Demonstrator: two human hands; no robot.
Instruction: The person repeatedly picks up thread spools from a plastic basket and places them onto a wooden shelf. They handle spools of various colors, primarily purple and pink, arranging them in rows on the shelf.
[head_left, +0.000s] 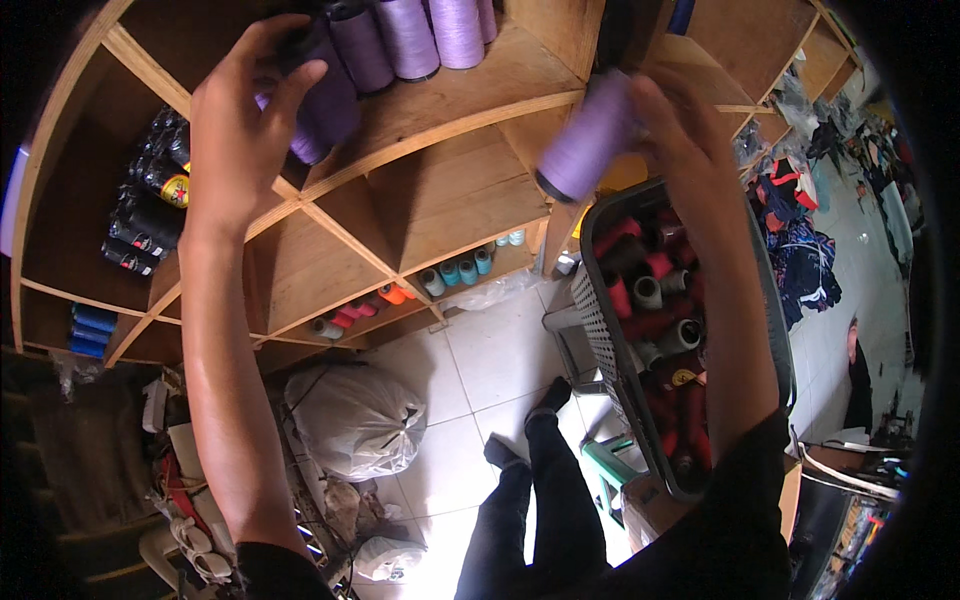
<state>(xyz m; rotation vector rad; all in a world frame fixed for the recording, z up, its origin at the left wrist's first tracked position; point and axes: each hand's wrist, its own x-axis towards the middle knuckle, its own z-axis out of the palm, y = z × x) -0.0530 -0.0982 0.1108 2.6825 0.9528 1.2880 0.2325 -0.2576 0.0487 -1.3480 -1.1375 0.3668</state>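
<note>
My right hand (690, 135) grips a purple thread spool (590, 140) by its upper end, tilted and slightly blurred, in front of the shelf divider. At the upper left, my left hand (240, 130) is curled around a dark purple thread spool (328, 105) on the upper shelf; its fingertips are partly in shadow. Beside that spool, several lighter purple spools (408, 40) stand in a row. Below my right forearm is a grey plastic basket (615, 350) holding red, pink and grey spools (648, 292).
The wooden shelf (440, 140) has compartments with black spools (150, 215), blue spools (92, 330) and teal spools (467, 271). A stuffed white plastic bag (355, 420) sits on the tiled floor near a green stool (605, 465). Fabric (795, 245) is heaped at the right.
</note>
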